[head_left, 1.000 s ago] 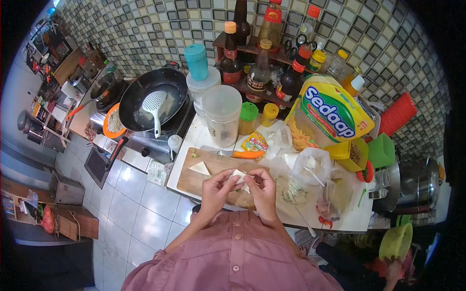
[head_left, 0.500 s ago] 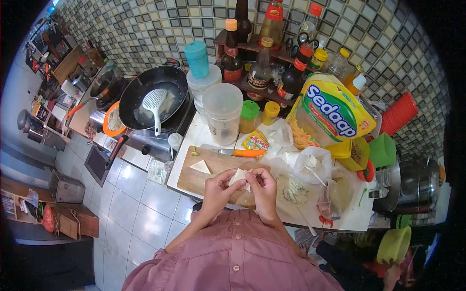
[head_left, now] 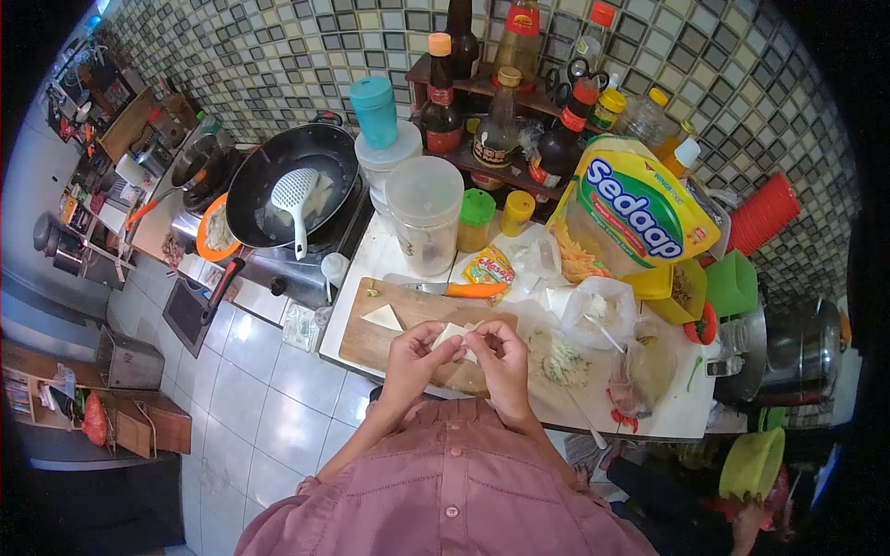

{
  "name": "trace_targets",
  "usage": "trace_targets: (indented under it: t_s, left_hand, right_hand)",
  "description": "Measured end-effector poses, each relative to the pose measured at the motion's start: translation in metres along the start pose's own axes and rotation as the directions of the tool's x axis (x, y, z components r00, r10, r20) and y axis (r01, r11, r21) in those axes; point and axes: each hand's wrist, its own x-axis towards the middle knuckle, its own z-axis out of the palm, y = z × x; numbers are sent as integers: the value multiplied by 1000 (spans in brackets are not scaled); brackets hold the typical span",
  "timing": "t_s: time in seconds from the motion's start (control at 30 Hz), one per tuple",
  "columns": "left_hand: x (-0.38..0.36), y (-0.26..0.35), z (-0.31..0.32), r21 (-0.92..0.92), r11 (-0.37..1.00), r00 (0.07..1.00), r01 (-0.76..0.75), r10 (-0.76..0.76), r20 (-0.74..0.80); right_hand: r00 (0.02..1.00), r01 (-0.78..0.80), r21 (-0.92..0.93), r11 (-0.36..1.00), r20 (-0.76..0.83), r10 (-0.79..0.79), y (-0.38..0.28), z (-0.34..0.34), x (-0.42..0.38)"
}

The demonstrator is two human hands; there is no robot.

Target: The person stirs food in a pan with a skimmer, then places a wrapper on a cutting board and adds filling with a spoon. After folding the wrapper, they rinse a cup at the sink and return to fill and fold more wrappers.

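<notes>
Between my two hands, low over the front of the wooden cutting board (head_left: pixel 360 345), is a small pale dough wrapper (head_left: pixel 451 334). My left hand (head_left: pixel 413 358) pinches its left side with thumb and fingers. On the other side, my right hand (head_left: pixel 502 358) has its fingers closed on the wrapper's right edge, the two thumbs nearly meeting. My fingers hide part of the wrapper. To the left on the board lies a white triangular wrapper (head_left: pixel 381 318). Behind my hands, along the board's far edge, rests a knife with an orange handle (head_left: pixel 475 290).
Right of the board sit a heap of chopped filling (head_left: pixel 560 360), a spoon (head_left: pixel 586 419) and a plastic bag of white powder (head_left: pixel 598 310). A black wok with a slotted spatula (head_left: pixel 295 190) stands on the stove. At lower right a person holds a yellow basket (head_left: pixel 751 463).
My fingers have shifted slightly on the wrapper, and less of it shows between them. The person's yellow basket at lower right has moved a little.
</notes>
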Motion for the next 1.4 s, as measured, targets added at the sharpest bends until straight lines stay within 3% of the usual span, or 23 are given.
trace_targets:
  t_s: [0.1,0.17,0.2,0.27,0.43,0.5,0.63,0.7,0.73,0.8,0.83,0.9,1.0,1.13,1.23,1.3,1.33,1.4]
  left_hand:
    - [7,-8,-18,23,996,995,-82,83,-52]
    - [14,-10,-41,194,965,965,-175,207,-160]
    - [13,-1,-49,194,965,965,-174,206,-160]
    - [10,20,-63,512,856,958,-74,204,-203]
    - [6,40,-93,703,709,977,-45,177,-116]
    - [9,36,-100,776,609,975,-167,222,35]
    - [13,28,-97,865,495,974,-84,226,-34]
    - [14,25,-94,909,377,913,-178,409,9]
    - [14,25,-91,909,378,913,-178,408,9]
    - [13,28,-86,901,407,900,-150,433,-45]
    - [13,25,-88,901,407,901,-150,432,-45]
    - [15,18,-94,928,321,865,-190,501,3]
    - [12,18,-95,936,276,867,-217,495,55]
    - [10,20,-90,940,271,866,-206,498,46]
    - [7,23,-77,952,227,844,-207,533,57]
    - [4,24,-66,885,380,828,-268,560,11]
    - [1,25,-60,885,381,829,-267,559,10]
    - [-6,26,-48,787,603,961,-132,273,-48]
  right_hand:
    - [999,-22,58,998,-35,24,-8,0,-1]
    - [999,-16,41,999,-50,18,-7,-8,0]
    - [998,-8,24,1000,-66,10,-6,-12,0]
    - [996,-1,33,999,-85,4,-7,-17,0]
    - [994,-16,42,999,-110,20,-9,-26,-2]
    - [994,-1,-2,1000,-108,1,-8,-29,-2]
    - [993,3,-76,997,-117,-12,-5,-31,-1]
    - [984,109,-382,918,-92,-155,0,-35,0]
    - [984,108,-382,918,-92,-154,-1,-35,0]
    - [969,198,-673,712,24,-246,-5,-34,0]
    - [969,196,-673,713,23,-245,-2,-33,-1]
    - [950,181,-879,440,40,-311,8,-32,-2]
    - [963,83,-927,367,-20,-268,11,-25,-4]
    - [951,102,-920,379,-23,-309,14,-27,-2]
    - [967,59,-897,438,-58,-248,13,-26,-2]
    - [964,30,-845,533,-117,-238,13,-26,-3]
    - [965,29,-846,533,-116,-237,13,-26,-4]
    - [940,109,-789,605,-117,-322,10,-27,-6]
